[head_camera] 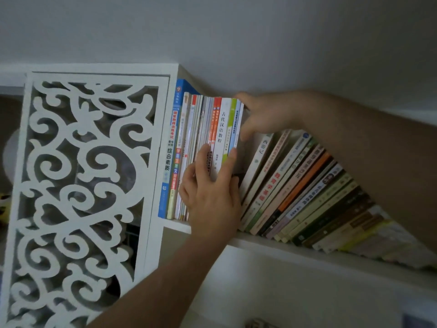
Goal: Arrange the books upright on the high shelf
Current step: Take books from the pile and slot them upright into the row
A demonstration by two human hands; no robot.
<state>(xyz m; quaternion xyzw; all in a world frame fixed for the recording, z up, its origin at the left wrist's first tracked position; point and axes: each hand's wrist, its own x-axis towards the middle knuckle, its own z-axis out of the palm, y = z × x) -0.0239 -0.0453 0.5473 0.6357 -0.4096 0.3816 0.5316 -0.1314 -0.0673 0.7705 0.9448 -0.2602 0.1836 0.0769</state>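
A stack of upright books (212,129) stands at the left end of the high white shelf (260,242), against a tall blue book (171,147). My left hand (210,200) presses flat on the spines of this upright group from the front, fingers spread over the white and orange spines. My right hand (257,114) reaches over from the right and holds the group's right side near the top, thumb on the outer blue book. To the right, several books (302,185) lean leftward in a slanted row, partly hidden under my right forearm.
A white carved lattice panel (82,185) closes the section left of the books. The grey wall rises above the shelf. A lower white shelf surface (283,292) lies beneath. A gap separates the upright group from the leaning row.
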